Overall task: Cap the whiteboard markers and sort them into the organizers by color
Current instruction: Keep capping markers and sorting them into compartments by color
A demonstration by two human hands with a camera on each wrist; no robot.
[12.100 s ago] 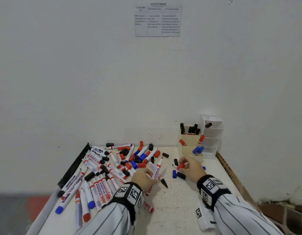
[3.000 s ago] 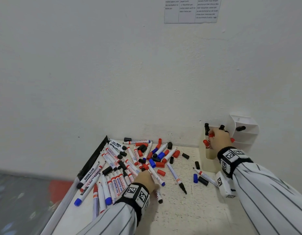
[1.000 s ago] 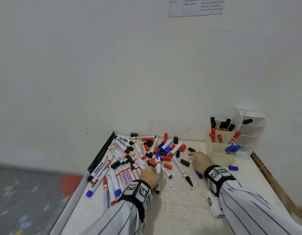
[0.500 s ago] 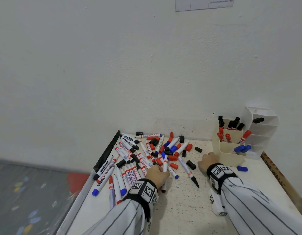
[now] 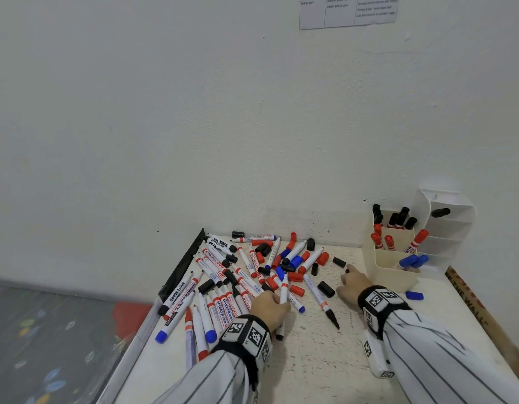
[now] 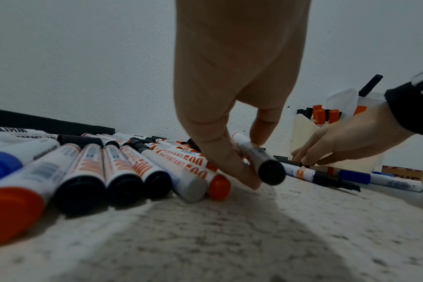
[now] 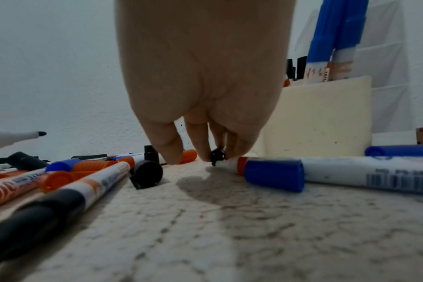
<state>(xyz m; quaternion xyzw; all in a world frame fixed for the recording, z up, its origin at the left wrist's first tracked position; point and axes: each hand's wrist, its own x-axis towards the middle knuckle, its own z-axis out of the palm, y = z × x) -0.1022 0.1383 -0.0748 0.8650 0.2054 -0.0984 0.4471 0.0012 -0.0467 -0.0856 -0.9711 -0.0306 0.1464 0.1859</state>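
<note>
My left hand (image 5: 270,306) grips an uncapped black marker (image 5: 284,290), white-barrelled with a black end (image 6: 270,171), tilted up over the table. My right hand (image 5: 351,282) reaches down beside the cream organizer (image 5: 393,275) and pinches a small black cap (image 7: 217,155) on the tabletop. Many loose markers and caps (image 5: 252,269) in red, blue and black lie heaped between my left hand and the wall. In the organizer, black markers (image 5: 398,218) stand at the back, red ones (image 5: 383,240) in the middle and blue ones (image 5: 412,260) in front.
A white tiered organizer (image 5: 447,228) behind the cream one holds one black marker. An uncapped black marker (image 5: 322,301) lies between my hands. A blue cap (image 5: 414,295) lies by the organizer's front. A black rail (image 5: 182,269) edges the table's left side.
My right hand has left the organizer and come down to the table, its fingers closing on a black cap. My left hand has lifted the marker out of the pile.
</note>
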